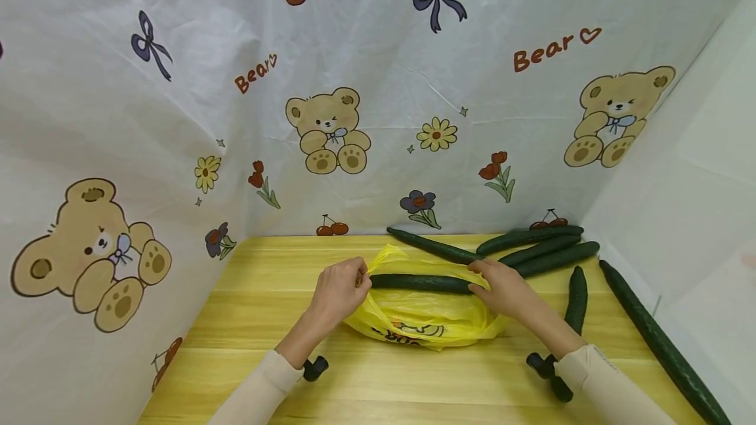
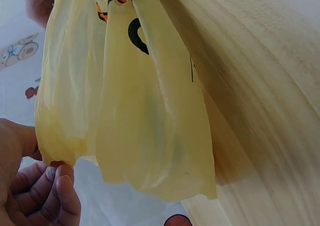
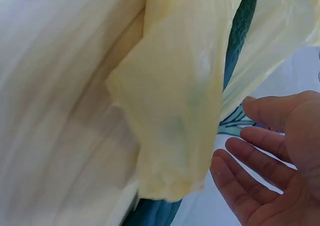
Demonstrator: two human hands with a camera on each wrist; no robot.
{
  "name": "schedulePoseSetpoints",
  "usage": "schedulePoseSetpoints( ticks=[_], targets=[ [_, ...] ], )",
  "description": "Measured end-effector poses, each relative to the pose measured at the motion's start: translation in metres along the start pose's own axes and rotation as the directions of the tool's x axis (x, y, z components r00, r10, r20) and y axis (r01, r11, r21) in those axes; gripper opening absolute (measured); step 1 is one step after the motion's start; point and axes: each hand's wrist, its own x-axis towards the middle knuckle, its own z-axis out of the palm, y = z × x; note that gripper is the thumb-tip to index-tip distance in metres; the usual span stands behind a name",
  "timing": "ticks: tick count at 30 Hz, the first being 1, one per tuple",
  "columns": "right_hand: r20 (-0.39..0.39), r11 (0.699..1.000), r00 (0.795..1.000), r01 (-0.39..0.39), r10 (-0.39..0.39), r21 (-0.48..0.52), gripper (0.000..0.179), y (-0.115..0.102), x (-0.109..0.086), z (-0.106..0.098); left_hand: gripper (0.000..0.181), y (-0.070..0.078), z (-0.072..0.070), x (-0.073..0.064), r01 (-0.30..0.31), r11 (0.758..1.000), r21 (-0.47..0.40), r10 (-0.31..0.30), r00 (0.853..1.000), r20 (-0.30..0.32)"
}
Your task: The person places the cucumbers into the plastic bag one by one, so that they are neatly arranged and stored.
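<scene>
We see a cucumber (image 1: 422, 283) lying in the mouth of a yellow plastic bag (image 1: 475, 328) on the wooden table (image 1: 248, 346). Our left hand (image 1: 339, 287) pinches the bag's rim between thumb and fingertips. Our right hand (image 1: 502, 284) has its fingers spread and apart, just beside the bag's right edge; whether it touches the film, we cannot tell.

Risks, in our judgement: with only the left side pinched, the right edge may sag and fold over the cucumber. A hard pull could tear the thin film at our pinch. Tilting the bag could roll the cucumber out over the low front rim. The rear cucumber (image 1: 434, 246), close behind, might catch the film.

Orientation: we note the long axis running left to right, nearly level, one end towards each hand. Which is the stem end, we cannot tell.
</scene>
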Motion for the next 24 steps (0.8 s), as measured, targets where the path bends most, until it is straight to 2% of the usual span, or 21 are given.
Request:
schedulePoseSetpoints(
  ticks=[9, 15, 18, 20, 24],
  targets=[
    [-0.046, 0.993, 0.994, -0.1, 0.102, 0.057, 0.042, 0.031, -0.035, -0.014, 0.013, 0.002, 0.002, 0.001, 0.009, 1.0, -0.003, -0.009, 1.0, 0.008],
    [-0.104, 0.98, 0.976, -0.187, 0.193, 0.065, 0.046, 0.055, -0.065, -0.027, 0.013, 0.003, 0.002, 0.002, 0.006, 1.0, 0.003, -0.006, 1.0, 0.011],
    [-0.134, 0.975, 0.967, -0.206, 0.216, 0.083, 0.046, 0.069, -0.082, -0.032, 0.013, 0.003, 0.002, 0.001, 0.013, 1.0, 0.003, -0.013, 1.0, 0.014],
    [-0.135, 0.97, 0.962, -0.225, 0.237, 0.097, 0.047, 0.077, -0.094, -0.037, 0.013, 0.003, 0.003, 0.0, 0.019, 1.0, 0.003, -0.019, 1.0, 0.018],
    [-0.086, 0.948, 0.945, -0.307, 0.314, 0.089, 0.056, 0.098, -0.121, -0.052, 0.01, 0.002, 0.003, -0.001, 0.026, 1.0, 0.007, -0.027, 1.0, 0.011]
  ],
)
